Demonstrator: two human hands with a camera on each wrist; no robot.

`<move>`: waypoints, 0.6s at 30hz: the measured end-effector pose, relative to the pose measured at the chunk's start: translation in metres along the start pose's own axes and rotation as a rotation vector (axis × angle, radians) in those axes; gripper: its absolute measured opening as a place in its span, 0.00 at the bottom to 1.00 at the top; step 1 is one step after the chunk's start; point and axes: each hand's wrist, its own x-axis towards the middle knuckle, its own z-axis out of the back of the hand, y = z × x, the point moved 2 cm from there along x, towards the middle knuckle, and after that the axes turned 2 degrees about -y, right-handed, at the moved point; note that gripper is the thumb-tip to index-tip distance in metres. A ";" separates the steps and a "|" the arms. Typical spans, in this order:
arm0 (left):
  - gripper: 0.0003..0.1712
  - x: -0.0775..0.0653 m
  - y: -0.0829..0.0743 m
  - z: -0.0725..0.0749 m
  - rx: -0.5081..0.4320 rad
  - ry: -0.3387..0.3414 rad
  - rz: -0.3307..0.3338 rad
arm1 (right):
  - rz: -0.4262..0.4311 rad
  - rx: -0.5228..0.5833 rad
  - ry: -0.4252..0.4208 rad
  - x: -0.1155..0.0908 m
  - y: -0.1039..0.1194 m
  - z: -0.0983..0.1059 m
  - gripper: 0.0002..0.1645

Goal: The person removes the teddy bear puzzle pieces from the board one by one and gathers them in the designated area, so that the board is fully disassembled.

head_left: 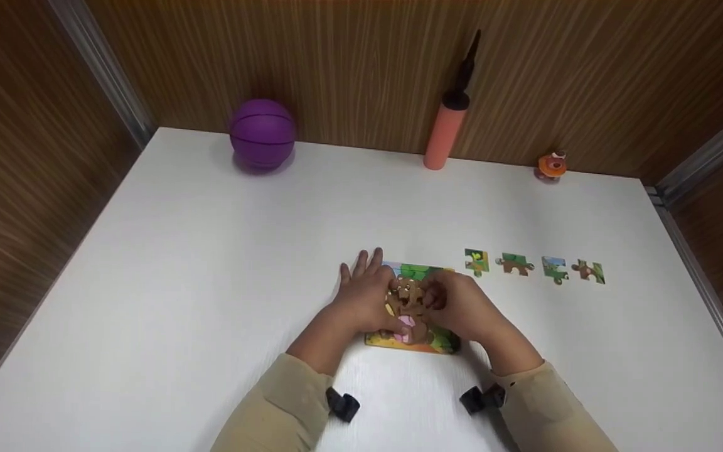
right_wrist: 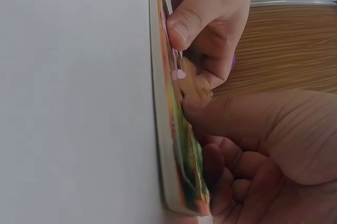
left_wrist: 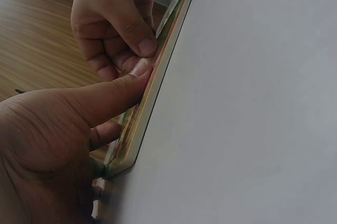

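Puzzle (head_left: 415,272) partly invisible beneath fingers (head_left: 442,277)

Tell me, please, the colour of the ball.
The ball is purple with dark lines, best seen in the head view.

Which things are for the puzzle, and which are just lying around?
For the puzzle:
- puzzle board
- four loose pieces to its right

Just lying around:
- purple ball
- pink pump with black top
- little toy
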 end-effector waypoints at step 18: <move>0.38 0.000 0.004 0.000 -0.042 -0.016 -0.007 | -0.008 0.088 0.021 -0.016 -0.057 0.075 0.25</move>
